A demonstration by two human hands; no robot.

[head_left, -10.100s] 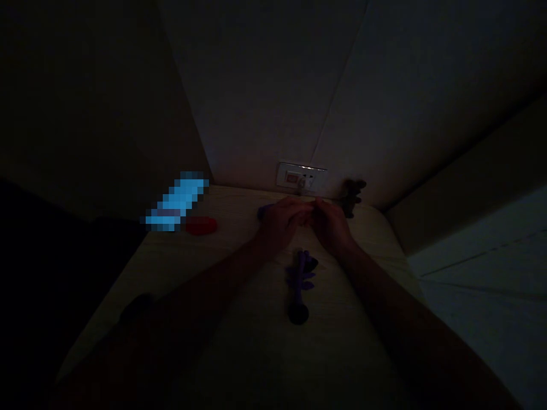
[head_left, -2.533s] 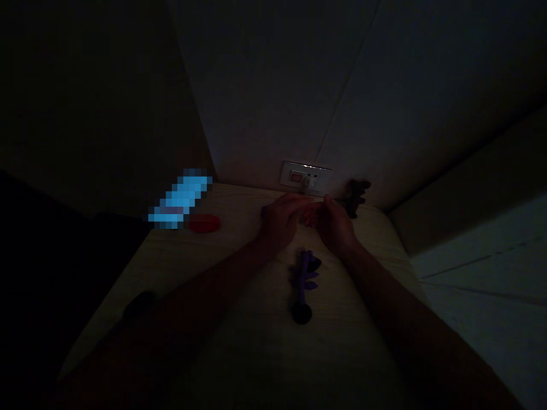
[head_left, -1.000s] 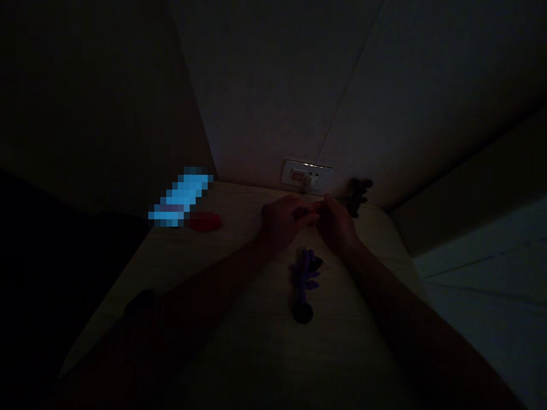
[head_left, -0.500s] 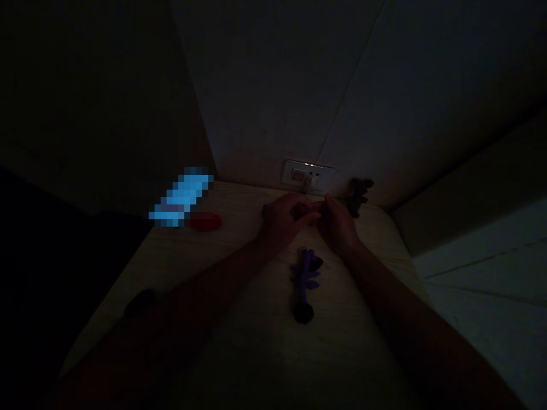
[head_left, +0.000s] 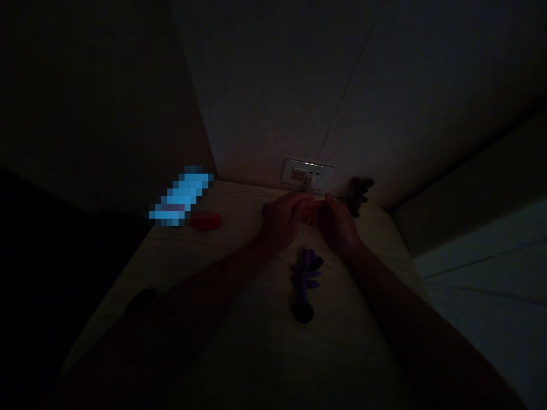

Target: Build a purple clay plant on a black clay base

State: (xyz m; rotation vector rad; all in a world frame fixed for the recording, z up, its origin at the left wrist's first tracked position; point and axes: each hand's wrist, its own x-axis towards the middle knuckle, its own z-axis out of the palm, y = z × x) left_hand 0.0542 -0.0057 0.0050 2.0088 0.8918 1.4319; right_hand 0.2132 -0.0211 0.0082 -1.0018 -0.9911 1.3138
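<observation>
In the dim light, my left hand (head_left: 282, 219) and my right hand (head_left: 338, 226) meet over the back of the wooden table. The left fingers are bent and reach across to the right fingers. My right hand is curled, thumb side up. Whatever lies between the fingers is hidden or too dark to name. Closer to me than both hands lies a purple toy-like piece (head_left: 303, 285) with pointed side parts and a dark round end. Just beyond my right hand stands a dark knobbly object (head_left: 359, 196), its kind unclear.
A wall socket plate (head_left: 290, 173) with a switch and a plug sits behind my hands. To the left are a bright blurred-out screen (head_left: 183, 196) and a red oval object (head_left: 205, 221). A dark rounded thing (head_left: 141, 302) lies by my left forearm on the pale table (head_left: 252, 324).
The left fingers have straightened a little and shifted against the right hand. A small bluish spot between the fingers no longer shows. The things on the table have stayed put.
</observation>
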